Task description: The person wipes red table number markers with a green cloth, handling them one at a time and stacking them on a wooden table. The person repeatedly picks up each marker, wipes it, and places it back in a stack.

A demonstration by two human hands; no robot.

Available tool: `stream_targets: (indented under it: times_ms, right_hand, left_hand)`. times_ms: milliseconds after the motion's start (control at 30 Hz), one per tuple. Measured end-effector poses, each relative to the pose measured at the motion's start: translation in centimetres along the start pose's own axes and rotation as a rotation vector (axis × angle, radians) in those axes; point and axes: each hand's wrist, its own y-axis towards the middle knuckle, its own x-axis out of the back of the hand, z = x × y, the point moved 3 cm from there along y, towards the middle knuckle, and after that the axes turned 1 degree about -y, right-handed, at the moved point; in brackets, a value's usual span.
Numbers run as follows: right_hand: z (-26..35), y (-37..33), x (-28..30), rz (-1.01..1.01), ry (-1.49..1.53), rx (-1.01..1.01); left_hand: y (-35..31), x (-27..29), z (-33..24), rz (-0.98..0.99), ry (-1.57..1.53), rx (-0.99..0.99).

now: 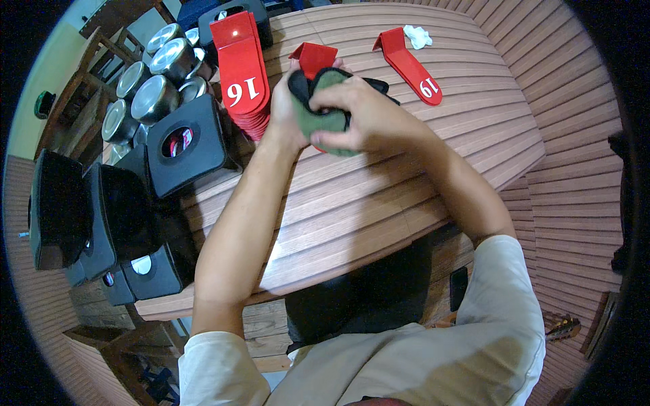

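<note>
My left hand [284, 114] grips a bent red table sign [314, 57] over the middle of the table; its upper flap shows above the fingers. Over the sign's lower part, my right hand [362, 111] presses a green cloth with black edging [318, 122], its fingers closed on the folds. The cloth and hands hide most of that sign. Just left of my left hand stands a tall stack of similar red signs [238, 64] with white numerals. A single red sign [412, 66] lies farther right, beside a crumpled white tissue [418, 36].
Several black boxes with round openings [191, 162] crowd the table's left side. Behind them, shiny metal canisters [156, 100] are piled together. The wood-slatted table [338, 230] curves toward me, and a slatted wall [582, 135] rises on the right.
</note>
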Motion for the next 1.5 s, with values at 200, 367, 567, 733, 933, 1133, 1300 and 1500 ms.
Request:
stream_targets:
  times_ms: [200,367,567,733,933,1133,1300,1500]
  right_hand:
    - [-2.5,0.5,1.1,-0.32,-0.084,-0.216]
    - [-0.7,-0.1,-0.1,-0.241,-0.163,-0.142]
    - [1.9,-1.2,-0.1,0.217,0.152,-0.049]
    - [0.3,-0.9,0.8,0.122,0.094,-0.181]
    - [-1.6,-0.8,2.9,-0.332,-0.339,-0.256]
    - [1.8,-0.3,0.3,-0.07,-0.113,-0.167]
    - [1.9,-1.6,0.7,0.427,-0.011,-0.198]
    - [-1.8,-1.0,3.1,-0.231,0.009,-0.559]
  left_hand:
    - [-0.5,0.2,1.8,-0.018,0.014,-0.092]
    - [-0.8,-0.2,1.7,0.5,-0.192,-0.001]
    - [-0.3,-0.4,1.9,-0.004,0.007,-0.036]
    - [-0.7,-1.0,1.8,0.092,-0.026,0.062]
    - [-0.3,0.5,1.9,0.102,-0.095,0.026]
    - [-0.9,-0.3,1.2,0.253,-0.098,0.132]
    - [-0.2,-1.0,2.0,-0.034,0.073,0.035]
    - [-0.3,-0.1,1.7,0.052,-0.007,0.074]
